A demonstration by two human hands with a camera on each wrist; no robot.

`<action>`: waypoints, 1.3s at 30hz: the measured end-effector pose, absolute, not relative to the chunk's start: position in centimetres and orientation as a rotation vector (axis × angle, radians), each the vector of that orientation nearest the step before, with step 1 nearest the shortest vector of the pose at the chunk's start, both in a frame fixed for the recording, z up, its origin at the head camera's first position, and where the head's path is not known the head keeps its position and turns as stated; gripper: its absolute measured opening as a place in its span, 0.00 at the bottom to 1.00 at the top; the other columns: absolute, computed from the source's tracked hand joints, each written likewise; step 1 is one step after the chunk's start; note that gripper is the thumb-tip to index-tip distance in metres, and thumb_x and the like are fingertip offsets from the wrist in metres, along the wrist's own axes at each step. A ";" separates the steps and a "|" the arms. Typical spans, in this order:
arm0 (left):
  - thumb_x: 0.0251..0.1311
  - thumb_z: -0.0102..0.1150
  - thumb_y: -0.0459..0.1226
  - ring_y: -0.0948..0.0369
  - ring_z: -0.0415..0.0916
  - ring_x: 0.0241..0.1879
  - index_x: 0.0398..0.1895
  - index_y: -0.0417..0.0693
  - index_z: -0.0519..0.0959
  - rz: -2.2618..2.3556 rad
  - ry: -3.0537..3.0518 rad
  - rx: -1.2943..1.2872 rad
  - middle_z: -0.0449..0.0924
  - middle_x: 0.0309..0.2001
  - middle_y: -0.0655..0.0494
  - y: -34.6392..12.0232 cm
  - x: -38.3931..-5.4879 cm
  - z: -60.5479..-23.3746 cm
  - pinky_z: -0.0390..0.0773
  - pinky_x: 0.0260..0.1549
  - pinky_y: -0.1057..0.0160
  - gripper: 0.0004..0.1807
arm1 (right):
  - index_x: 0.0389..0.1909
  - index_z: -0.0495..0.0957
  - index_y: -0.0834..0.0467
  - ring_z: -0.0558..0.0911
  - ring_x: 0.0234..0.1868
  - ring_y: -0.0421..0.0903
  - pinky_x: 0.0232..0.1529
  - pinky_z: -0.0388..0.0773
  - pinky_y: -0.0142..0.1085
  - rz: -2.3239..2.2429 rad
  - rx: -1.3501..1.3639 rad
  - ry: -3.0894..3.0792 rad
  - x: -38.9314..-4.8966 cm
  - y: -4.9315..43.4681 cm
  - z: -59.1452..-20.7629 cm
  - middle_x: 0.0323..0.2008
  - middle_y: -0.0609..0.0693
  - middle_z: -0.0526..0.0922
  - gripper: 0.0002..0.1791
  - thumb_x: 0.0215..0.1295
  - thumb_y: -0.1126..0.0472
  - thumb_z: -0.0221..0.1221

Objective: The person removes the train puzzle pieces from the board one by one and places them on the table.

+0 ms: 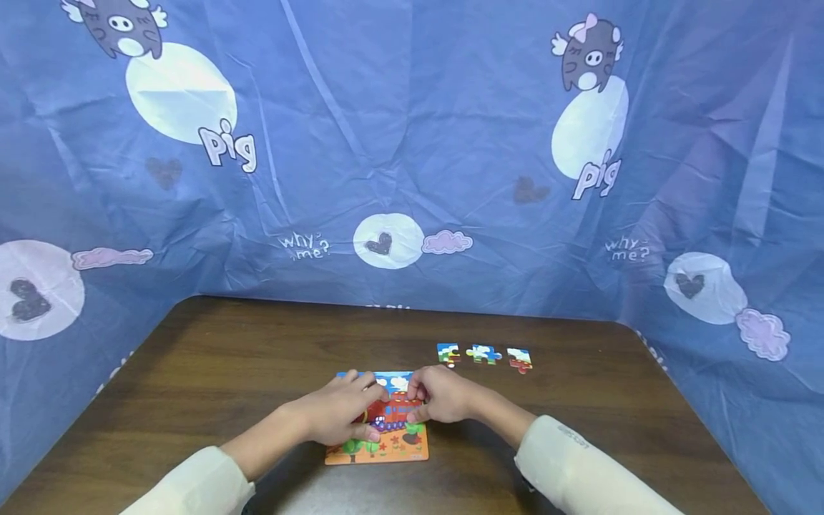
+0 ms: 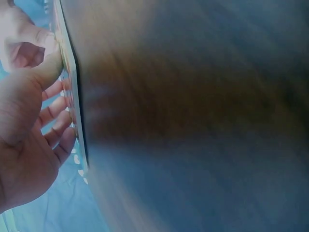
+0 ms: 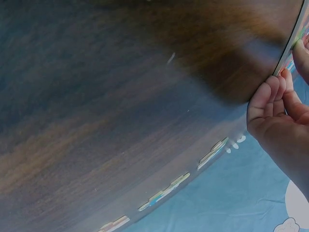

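Observation:
A colourful jigsaw puzzle (image 1: 412, 449) with a red train picture lies on the dark wooden table. My left hand (image 1: 341, 409) is over its left half, the thumb and fingertips touching the picture, fingers spread apart. On the right side my right hand (image 1: 445, 395) bends its fingers at the puzzle's edge. Its thumb and index finger touch the surface with a gap between them. Whether they pinch a single piece is hidden. In the right wrist view, the other fingers of that hand (image 3: 285, 106) curl against the board's rim.
Behind my right hand lie three loose jigsaw pieces in a row: a left one (image 1: 447, 352), a middle one (image 1: 484, 353) and a right one (image 1: 518, 359). A blue printed cloth (image 1: 412, 179) hangs around the far and side edges of the table (image 1: 257, 343).

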State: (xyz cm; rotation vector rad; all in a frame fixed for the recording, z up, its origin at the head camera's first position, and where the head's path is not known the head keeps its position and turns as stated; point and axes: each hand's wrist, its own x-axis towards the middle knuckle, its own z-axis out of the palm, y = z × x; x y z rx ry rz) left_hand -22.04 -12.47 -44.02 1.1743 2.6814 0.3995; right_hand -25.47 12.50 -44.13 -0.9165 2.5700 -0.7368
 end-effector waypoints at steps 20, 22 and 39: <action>0.63 0.64 0.56 0.64 0.63 0.44 0.60 0.52 0.73 0.406 2.699 1.266 0.70 0.48 0.64 -12.4 -22.4 -44.3 0.72 0.51 0.53 0.28 | 0.37 0.77 0.58 0.72 0.31 0.39 0.35 0.72 0.32 -0.737 -0.898 2.599 -24.5 12.1 -43.6 0.31 0.49 0.76 0.15 0.57 0.64 0.75; 0.63 0.65 0.55 0.64 0.63 0.44 0.59 0.52 0.74 0.415 2.700 1.258 0.70 0.48 0.64 -12.4 -22.4 -44.3 0.72 0.53 0.52 0.28 | 0.39 0.77 0.59 0.72 0.31 0.39 0.35 0.72 0.32 -0.768 -0.879 2.587 -24.4 12.0 -43.6 0.32 0.50 0.76 0.15 0.57 0.65 0.75; 0.63 0.64 0.57 0.63 0.64 0.46 0.59 0.52 0.74 0.411 2.710 1.244 0.70 0.50 0.64 -12.5 -22.5 -44.4 0.72 0.54 0.52 0.28 | 0.37 0.78 0.55 0.73 0.34 0.39 0.37 0.73 0.31 -0.756 -0.935 2.629 -24.5 12.2 -43.8 0.32 0.47 0.76 0.13 0.57 0.65 0.74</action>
